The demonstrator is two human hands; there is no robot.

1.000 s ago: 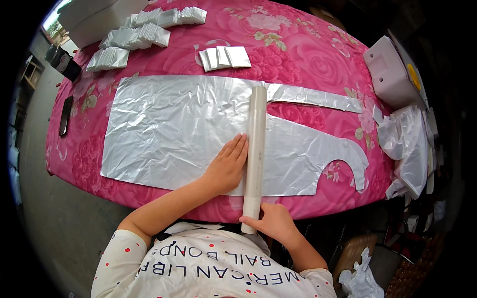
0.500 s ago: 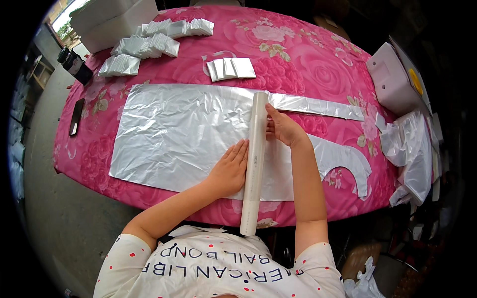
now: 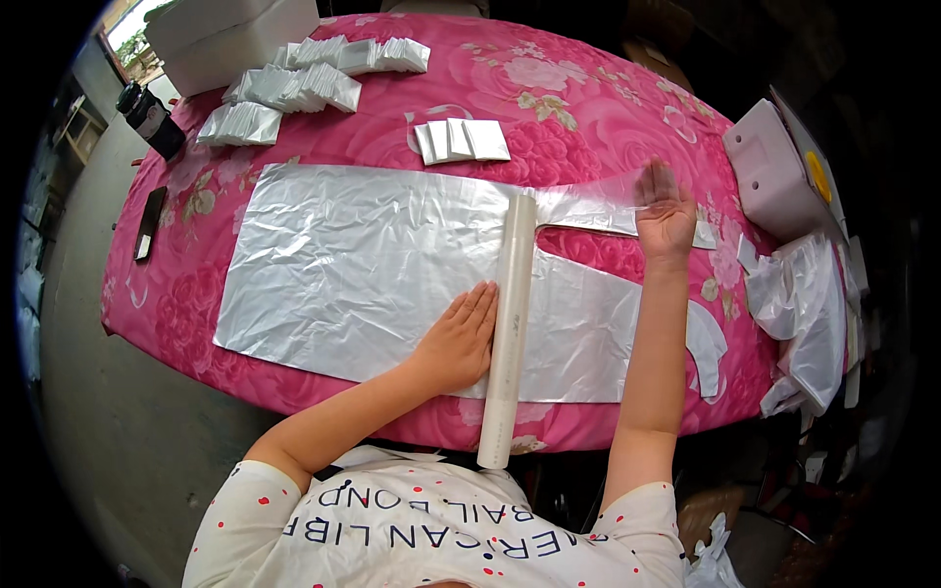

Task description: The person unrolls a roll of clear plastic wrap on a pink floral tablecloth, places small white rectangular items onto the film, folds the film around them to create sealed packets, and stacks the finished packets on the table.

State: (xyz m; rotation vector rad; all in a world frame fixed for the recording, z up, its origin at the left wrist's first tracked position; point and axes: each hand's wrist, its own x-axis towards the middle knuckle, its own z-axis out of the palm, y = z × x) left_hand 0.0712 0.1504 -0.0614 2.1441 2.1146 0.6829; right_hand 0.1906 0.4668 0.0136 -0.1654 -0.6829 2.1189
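A thin silvery-white plastic sheet (image 3: 363,265) lies spread over the table, lightly creased. Its right part splits into a narrow strip at the far side and a wider piece with a curved cut-out. Across the sheet, running from near to far, rests a long whitish tube (image 3: 510,343) whose near end juts past the table's edge. My left hand (image 3: 459,338) lies flat with its fingers stretched, fingertips against the tube's left side. My right hand (image 3: 667,211) is over the narrow strip (image 3: 583,208), palm partly showing, its stretched fingers smeared by motion.
Folded silvery packets (image 3: 461,140) lie beyond the sheet, and several rows of them (image 3: 299,88) stand at the far left beside a white foam box (image 3: 230,44). A dark bottle (image 3: 149,122) and a phone (image 3: 149,223) are at the left. White plastic bags (image 3: 804,314) hang at the right edge.
My right hand has left the tube's far part and moved right along the narrow strip. The left hand remains beside the tube. The gap between strip and wider piece now shows more tablecloth.
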